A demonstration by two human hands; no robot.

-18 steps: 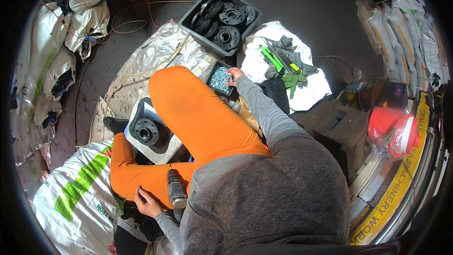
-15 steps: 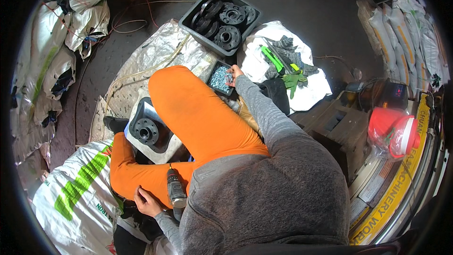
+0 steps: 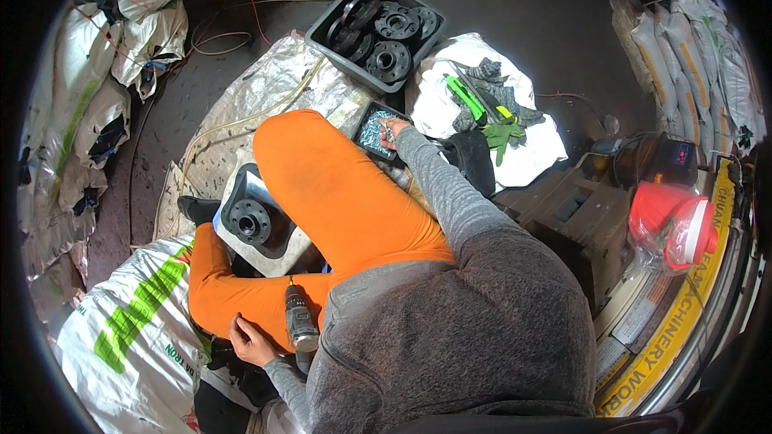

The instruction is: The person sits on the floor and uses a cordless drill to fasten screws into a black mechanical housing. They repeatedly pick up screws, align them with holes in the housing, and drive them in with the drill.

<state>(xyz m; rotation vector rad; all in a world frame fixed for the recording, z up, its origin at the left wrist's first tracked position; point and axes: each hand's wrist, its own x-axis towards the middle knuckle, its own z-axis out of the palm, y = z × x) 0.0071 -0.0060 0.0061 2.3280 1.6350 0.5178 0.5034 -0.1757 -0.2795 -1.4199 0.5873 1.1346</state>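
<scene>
My right hand (image 3: 392, 133) reaches into a small black tray (image 3: 378, 154), its fingers bent down among the loose silvery screws (image 3: 372, 128). The fingertips are partly hidden there, and they look closed on screws. Resting on the orange trouser leg, my left hand (image 3: 252, 344) has its fingers loosely stretched and holds nothing. A cordless drill (image 3: 301, 323) lies on my lap beside it, its bit pointing away from me. Between my legs, a round black flange with holes (image 3: 247, 221) sits on a whitish block (image 3: 269, 261) with a dark, shiny recess.
Beyond the tray stands a grey crate (image 3: 350, 70) of black flanges (image 3: 389, 61). Gloves (image 3: 503, 138) and a green-handled cutter (image 3: 464, 99) lie on a white sack (image 3: 537, 157) at right. A red container (image 3: 675, 225) stands far right; stuffed sacks (image 3: 133, 305) line the left.
My right hand has moved slightly left and down, from the tray's right edge deeper into the screws. My left hand and the drill have stayed in place.
</scene>
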